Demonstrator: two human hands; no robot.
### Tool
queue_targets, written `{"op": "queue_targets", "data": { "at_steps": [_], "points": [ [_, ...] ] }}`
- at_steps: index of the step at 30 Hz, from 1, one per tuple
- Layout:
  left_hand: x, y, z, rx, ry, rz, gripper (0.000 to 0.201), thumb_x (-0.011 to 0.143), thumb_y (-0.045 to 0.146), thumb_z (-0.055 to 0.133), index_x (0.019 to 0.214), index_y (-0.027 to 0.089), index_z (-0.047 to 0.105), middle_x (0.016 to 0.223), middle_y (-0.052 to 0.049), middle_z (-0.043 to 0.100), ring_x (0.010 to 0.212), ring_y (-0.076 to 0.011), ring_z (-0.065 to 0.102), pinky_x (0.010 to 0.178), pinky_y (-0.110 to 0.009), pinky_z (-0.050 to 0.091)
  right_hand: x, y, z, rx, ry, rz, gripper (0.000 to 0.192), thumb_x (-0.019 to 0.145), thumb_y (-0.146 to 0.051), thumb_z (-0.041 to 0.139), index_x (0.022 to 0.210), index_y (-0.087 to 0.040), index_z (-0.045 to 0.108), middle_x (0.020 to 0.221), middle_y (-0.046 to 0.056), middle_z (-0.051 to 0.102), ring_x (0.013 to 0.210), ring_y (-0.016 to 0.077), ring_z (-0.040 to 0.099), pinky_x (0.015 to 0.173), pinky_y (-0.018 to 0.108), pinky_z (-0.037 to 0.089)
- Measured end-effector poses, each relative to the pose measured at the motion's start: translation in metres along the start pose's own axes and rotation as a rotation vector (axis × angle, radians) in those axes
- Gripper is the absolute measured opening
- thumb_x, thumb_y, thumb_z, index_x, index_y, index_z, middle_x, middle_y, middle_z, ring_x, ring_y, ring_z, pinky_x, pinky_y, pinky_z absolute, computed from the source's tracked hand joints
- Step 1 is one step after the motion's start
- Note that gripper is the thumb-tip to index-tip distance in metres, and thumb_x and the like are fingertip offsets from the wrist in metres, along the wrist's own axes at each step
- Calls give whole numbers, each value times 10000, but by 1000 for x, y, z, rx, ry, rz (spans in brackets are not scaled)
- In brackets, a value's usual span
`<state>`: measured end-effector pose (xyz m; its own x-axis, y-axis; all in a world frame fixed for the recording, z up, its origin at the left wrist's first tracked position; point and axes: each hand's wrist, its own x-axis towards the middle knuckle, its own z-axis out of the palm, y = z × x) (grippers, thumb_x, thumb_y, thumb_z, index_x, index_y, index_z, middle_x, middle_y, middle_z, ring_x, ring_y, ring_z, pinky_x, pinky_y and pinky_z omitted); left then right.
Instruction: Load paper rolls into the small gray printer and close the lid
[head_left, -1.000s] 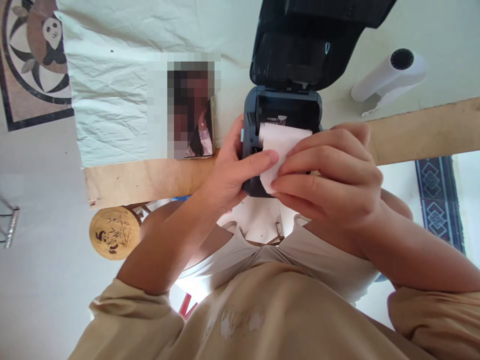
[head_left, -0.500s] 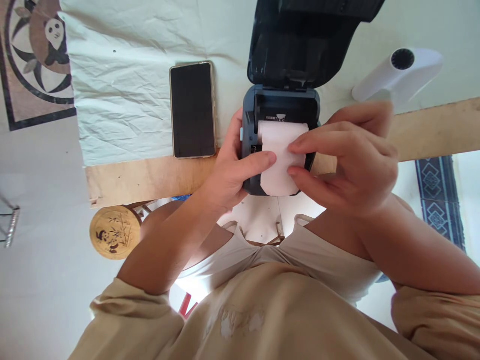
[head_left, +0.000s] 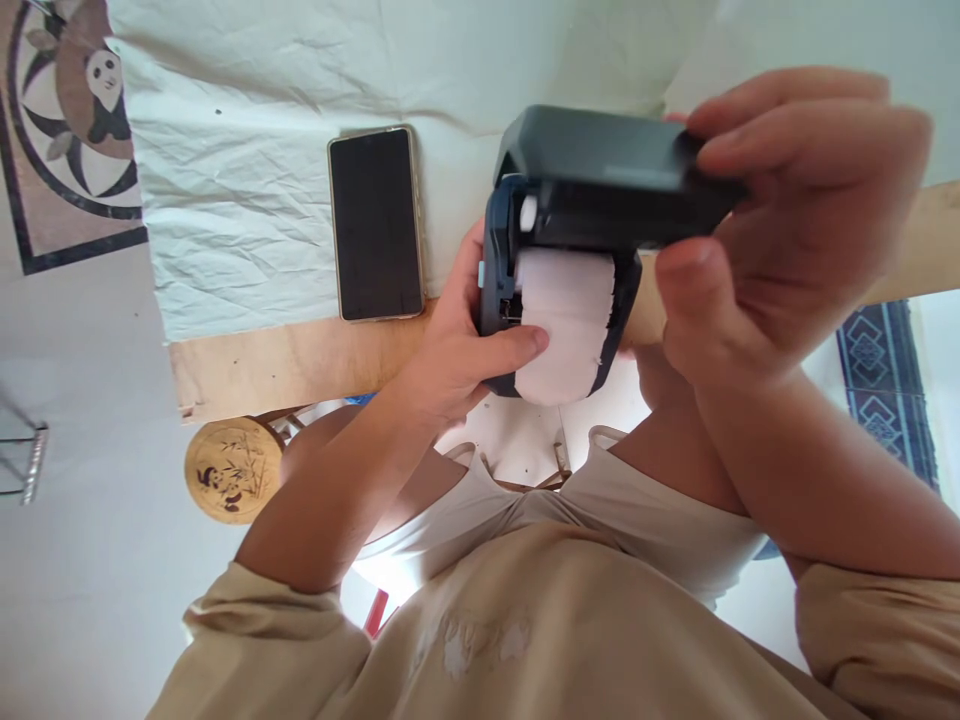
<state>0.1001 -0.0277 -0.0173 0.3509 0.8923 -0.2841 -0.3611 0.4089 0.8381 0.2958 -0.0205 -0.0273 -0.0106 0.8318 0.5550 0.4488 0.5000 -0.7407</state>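
The right hand [head_left: 780, 220] pinches the dark lid [head_left: 607, 175] of the small printer [head_left: 495, 290], fingers over its top and thumb beneath, the lid half lowered over the white paper [head_left: 562, 320]. Just below that grip, the left hand [head_left: 457, 350] clasps the printer's side, its thumb pressed on the paper hanging down the front. Beyond the left hand a black phone [head_left: 375, 225] lies on the creased white cloth [head_left: 247, 200] at the edge of the wooden table [head_left: 285, 365].

right hand [head_left: 787, 220] grips printer lid [head_left: 607, 175] — left hand [head_left: 457, 350] pins paper [head_left: 566, 320]
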Motion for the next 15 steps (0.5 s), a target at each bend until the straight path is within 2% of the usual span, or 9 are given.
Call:
{"op": "queue_targets", "data": {
  "at_steps": [2, 4, 8, 11, 13, 15],
  "points": [
    [-1, 1, 1, -21, 8, -12, 600, 711, 107, 792, 1247, 261, 572, 979, 20, 720, 812, -137, 716, 779, -245, 608, -2, 7, 3, 8, 36, -213, 244, 865, -402, 589, 1074, -277, 578, 1214, 19, 582, 1216, 192, 585, 1026, 427, 557],
    [-2, 1, 2, -52, 8, -17, 552, 717, 69, 768, 1202, 251, 577, 987, 26, 721, 823, -125, 716, 783, -230, 609, -5, 12, 5, 16, -18, -276, 232, 811, -350, 625, 1016, -256, 570, 1268, 17, 570, 1233, 200, 585, 1089, 461, 520],
    [-2, -2, 3, -126, -60, 43, 569, 771, 17, 693, 1252, 279, 539, 872, 34, 711, 767, -94, 696, 733, -182, 595, -10, 10, 5, 95, -147, -172, 186, 822, -300, 581, 997, -247, 548, 1392, 20, 507, 1330, 210, 532, 1162, 496, 465],
    [-1, -6, 3, -161, -138, 68, 492, 852, 114, 673, 1282, 303, 525, 896, 20, 705, 750, -92, 687, 678, -169, 592, -14, 5, 7, 159, -146, -101, 164, 884, -367, 543, 1007, -257, 541, 1402, 20, 493, 1366, 212, 502, 1146, 481, 479],
    [1, -7, 2, -173, -120, 91, 395, 885, 224, 680, 1248, 291, 541, 918, 12, 692, 753, -96, 687, 644, -161, 590, -17, 3, 10, 202, -156, 11, 284, 911, -436, 548, 1160, -306, 505, 1455, 9, 441, 1335, 196, 519, 1044, 412, 549],
    [3, -7, 2, -174, -102, 97, 358, 894, 269, 681, 1225, 272, 546, 879, 13, 672, 717, -94, 678, 626, -162, 590, -19, 3, 12, 335, -224, 143, 520, 911, -505, 571, 1369, -367, 366, 1478, 21, 413, 1178, 157, 589, 894, 325, 594]
  ]
}}
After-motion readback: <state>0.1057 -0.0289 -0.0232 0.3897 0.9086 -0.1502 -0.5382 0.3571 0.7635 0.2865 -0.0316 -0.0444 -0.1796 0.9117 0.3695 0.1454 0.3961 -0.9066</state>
